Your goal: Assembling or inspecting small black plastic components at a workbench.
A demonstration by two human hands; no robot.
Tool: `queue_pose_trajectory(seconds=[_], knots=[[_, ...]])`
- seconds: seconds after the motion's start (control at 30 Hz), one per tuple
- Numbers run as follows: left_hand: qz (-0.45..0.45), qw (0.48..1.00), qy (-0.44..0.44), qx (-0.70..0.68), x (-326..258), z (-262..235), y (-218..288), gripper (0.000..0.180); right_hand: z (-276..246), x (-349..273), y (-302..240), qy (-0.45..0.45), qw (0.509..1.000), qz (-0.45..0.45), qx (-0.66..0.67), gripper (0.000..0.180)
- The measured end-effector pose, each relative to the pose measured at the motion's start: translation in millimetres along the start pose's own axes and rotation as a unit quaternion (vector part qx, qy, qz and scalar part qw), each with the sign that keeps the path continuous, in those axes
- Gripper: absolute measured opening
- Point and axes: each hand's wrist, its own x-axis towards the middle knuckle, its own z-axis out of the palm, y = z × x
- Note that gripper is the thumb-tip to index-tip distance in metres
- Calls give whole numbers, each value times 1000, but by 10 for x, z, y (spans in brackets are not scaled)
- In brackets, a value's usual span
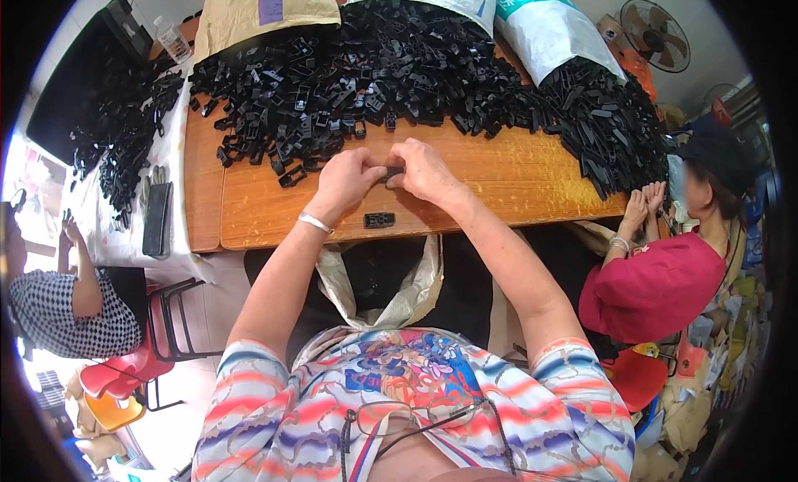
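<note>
My left hand (347, 181) and my right hand (424, 171) meet above the wooden table, fingers pinched on a small black plastic piece (391, 174) between them. Fingertips cover most of it, so its exact form is hidden. Closer to me, near the table edge, a single black plastic part (379, 220) with openings in it lies flat. Just beyond my hands spreads a wide heap of black plastic parts (366, 66), some shaped like small open frames. An open pale sack (424, 286) hangs at my lap below the table edge.
Paper and white sacks (274, 16) lie behind the heap. Long thin black pieces (594, 124) are piled at the right. A co-worker in a red top (665, 282) sits right, another in a checked top (75, 311) left. A black case (156, 218) lies on the left table.
</note>
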Motion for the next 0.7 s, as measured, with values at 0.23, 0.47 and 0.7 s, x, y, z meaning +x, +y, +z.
queue_pose_trajectory(seconds=[0.23, 0.47, 0.7], knots=[[76, 993, 83, 48, -101, 177, -27, 24, 78, -206, 27, 42, 998, -1, 40, 31], [150, 928, 283, 192, -481, -230, -293, 24, 76, -490, -160, -46, 996, -40, 64, 30], [189, 930, 238, 205, -371, -237, -418, 13, -18, 128, 116, 51, 998, -18, 18, 27]])
